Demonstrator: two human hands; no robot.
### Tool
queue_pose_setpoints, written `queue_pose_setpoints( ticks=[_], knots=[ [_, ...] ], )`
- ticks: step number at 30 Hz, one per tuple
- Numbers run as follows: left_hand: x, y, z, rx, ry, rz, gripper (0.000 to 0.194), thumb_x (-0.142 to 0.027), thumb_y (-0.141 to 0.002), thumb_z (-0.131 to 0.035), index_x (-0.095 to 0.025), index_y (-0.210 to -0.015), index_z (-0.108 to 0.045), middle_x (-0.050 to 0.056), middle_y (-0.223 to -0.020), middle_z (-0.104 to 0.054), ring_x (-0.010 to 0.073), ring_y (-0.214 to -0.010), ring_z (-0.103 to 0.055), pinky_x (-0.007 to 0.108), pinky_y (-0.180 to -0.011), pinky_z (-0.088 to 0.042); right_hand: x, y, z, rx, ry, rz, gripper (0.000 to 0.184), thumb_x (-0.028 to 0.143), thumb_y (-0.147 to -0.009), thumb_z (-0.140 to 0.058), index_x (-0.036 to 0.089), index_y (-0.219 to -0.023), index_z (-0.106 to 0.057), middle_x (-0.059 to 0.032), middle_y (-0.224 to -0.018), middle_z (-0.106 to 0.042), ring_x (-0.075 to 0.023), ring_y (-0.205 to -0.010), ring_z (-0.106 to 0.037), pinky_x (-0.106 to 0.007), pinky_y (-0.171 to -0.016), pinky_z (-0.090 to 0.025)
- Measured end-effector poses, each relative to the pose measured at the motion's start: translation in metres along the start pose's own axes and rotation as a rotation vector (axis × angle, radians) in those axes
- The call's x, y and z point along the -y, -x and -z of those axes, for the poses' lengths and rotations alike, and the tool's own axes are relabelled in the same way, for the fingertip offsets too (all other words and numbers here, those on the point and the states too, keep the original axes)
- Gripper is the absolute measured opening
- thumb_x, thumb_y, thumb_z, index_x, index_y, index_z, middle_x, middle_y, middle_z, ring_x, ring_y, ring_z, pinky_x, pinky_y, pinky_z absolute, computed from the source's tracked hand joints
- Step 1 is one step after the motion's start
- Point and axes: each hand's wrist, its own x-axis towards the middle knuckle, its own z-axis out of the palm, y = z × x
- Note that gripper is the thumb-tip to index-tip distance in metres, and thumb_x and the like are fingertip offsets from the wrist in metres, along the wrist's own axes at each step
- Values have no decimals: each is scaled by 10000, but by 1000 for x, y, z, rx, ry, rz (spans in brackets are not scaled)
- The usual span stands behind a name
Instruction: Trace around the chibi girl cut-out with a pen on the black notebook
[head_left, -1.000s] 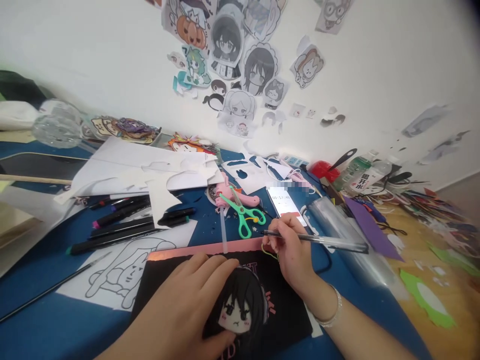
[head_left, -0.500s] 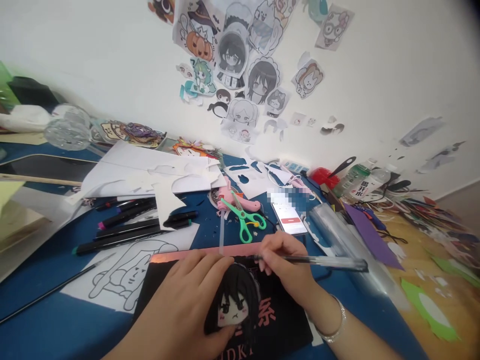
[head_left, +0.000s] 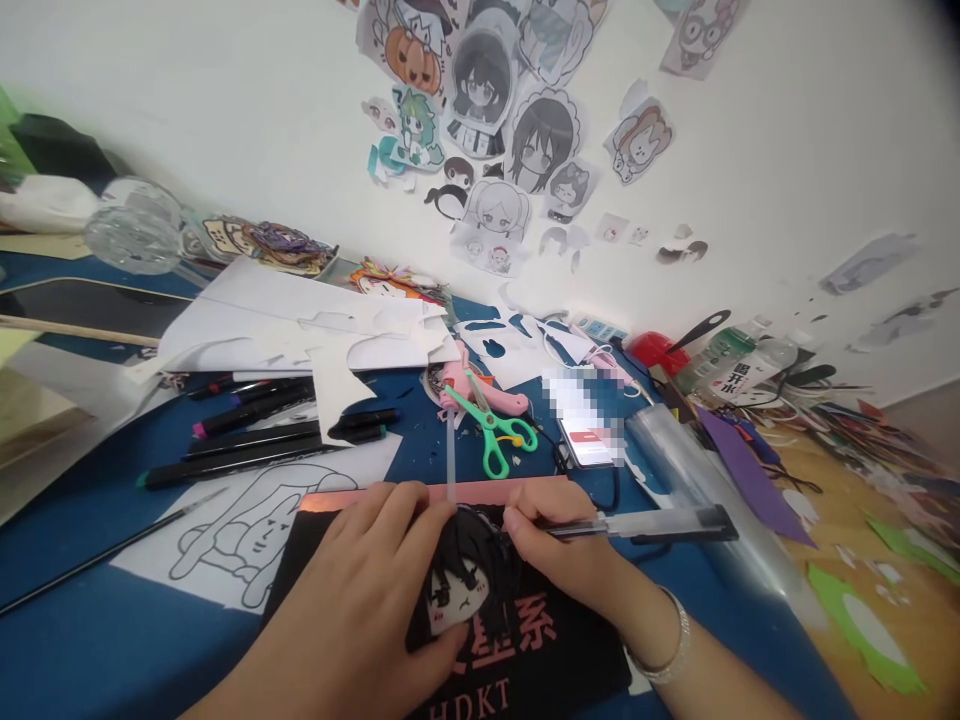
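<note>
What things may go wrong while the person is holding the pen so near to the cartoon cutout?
The left hand holds the cartoon cutout, which might slide on the black printed surface if that hold loosens. The pen in the right hand might leave a stray mark; its tip is hidden.

Two hands of one person are seen: one left hand (head_left: 367,590) and one right hand (head_left: 562,545). There is also one pen (head_left: 645,524), one black-haired character cut-out (head_left: 457,585), one bracelet (head_left: 667,650), one pair of green scissors (head_left: 482,416), one pink glue gun (head_left: 506,402), one smartphone (head_left: 592,447), one paintbrush (head_left: 97,557), two bottles (head_left: 754,370) and at least five markers (head_left: 262,459).
</note>
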Motion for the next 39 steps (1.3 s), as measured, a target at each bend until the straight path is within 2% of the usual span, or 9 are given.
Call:
queue_pose_setpoints(
  ticks=[8, 21, 26, 35, 39],
  knots=[
    [-1, -1, 0, -8, -14, -19, 553, -261, -797, -616, -220, -1343, -536, 72, -1222, -603, 318, -1131, -578, 453, -937, -492, 2, -3, 3, 21, 65, 27, 348, 171, -901, -510, 241, -632, -301, 69, -568, -371, -98, -503, -376, -246, -489, -298],
    [-3, -4, 3, -7, -34, -27, 528, -267, -790, -624, -213, -1307, -535, 77, -1200, -604, 324, -1121, -579, 462, -925, -504, 2, 1, 1, -4, 41, -86, 349, 206, -913, -522, 244, -617, -341, 56, -569, -447, -110, -520, -445, -239, -509, -363],
    [-3, -6, 9, 24, -67, -70, 517, -276, -798, -636, -186, -1298, -538, 93, -1157, -620, 333, -1085, -611, 464, -869, -534, 2, 1, 1, -2, 25, -108, 345, 223, -912, -535, 246, -617, -357, 55, -568, -467, -113, -516, -440, -241, -511, -371],
    [-6, -3, 5, -2, -25, 1, 504, -265, -787, -622, -239, -1283, -539, 67, -1155, -636, 329, -1096, -610, 448, -880, -525, 5, 0, 3, 13, 35, -91, 346, 198, -897, -528, 248, -610, -343, 59, -550, -446, -115, -497, -444, -248, -501, -360],
    [-8, -3, 6, 35, -25, 32, 520, -273, -796, -637, -240, -1302, -524, 66, -1174, -638, 328, -1129, -609, 454, -916, -525, 6, -1, 5, 6, 41, -77, 351, 182, -890, -538, 252, -607, -343, 56, -552, -452, -119, -492, -452, -254, -501, -373]
  ],
)
